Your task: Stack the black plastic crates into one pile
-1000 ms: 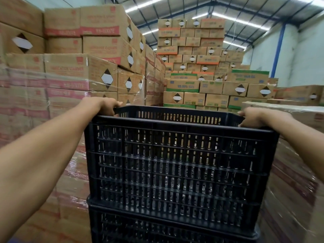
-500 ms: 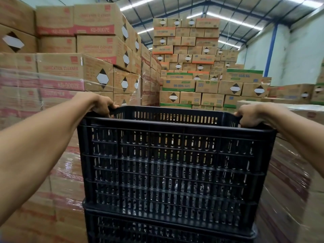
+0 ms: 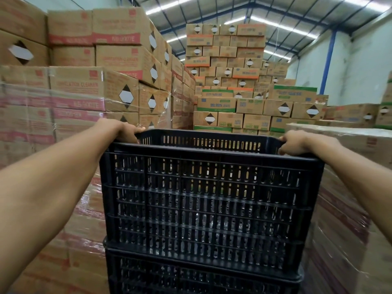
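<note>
At 9 o'clock I've got wrapped cardboard boxes (image 3: pixel 70 98) stacked high. My left hand (image 3: pixel 124 130) has its fingers curled tight over the top crate's (image 3: pixel 207 204) left rim corner. That crate sits dead center on a second crate (image 3: pixel 201 276) at 6 o'clock. My right hand (image 3: pixel 293 143) clamps the right rim, wrapped pallet (image 3: pixel 347 187) at 3 o'clock.

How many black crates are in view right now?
2. The top crate is held at its rim by both hands; the lower crate sits directly beneath it. More may be hidden below the frame.
</note>
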### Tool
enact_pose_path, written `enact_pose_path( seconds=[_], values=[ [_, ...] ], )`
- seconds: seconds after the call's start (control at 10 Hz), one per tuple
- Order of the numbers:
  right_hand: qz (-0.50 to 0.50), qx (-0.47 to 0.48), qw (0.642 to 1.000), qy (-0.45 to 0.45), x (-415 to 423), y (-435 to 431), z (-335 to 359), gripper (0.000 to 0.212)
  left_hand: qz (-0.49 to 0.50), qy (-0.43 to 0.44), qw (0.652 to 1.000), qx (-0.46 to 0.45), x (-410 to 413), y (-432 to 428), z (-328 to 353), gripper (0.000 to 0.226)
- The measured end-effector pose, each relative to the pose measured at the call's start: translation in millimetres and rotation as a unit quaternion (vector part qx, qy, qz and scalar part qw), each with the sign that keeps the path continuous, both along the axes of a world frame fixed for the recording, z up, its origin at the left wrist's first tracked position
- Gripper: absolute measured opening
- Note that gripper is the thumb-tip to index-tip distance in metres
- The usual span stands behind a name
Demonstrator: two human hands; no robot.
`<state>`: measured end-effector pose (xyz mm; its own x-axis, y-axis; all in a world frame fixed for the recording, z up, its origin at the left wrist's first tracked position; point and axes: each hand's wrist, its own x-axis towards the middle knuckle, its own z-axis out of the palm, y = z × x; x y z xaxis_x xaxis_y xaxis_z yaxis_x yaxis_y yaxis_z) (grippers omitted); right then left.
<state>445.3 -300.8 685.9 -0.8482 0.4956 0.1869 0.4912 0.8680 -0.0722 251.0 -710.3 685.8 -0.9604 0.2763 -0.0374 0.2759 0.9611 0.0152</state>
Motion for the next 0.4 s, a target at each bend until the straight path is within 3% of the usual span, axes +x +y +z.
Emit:
enact_pose_path(
  seconds=[0.2,0.3,0.4],
  values=[
    [0.014,0.030,0.999,0.030,5,4,4,0.034,-0.031,0.002,0.998,0.053,15,14,21,0.048],
    [0.040,0.019,0.997,0.061,19,-7,11,0.044,-0.092,-0.001,0.989,0.120,48,40,43,0.053],
    [0.093,-0.015,0.989,0.113,44,-27,14,0.063,-0.182,0.086,0.964,0.172,92,71,53,0.053]
  ],
)
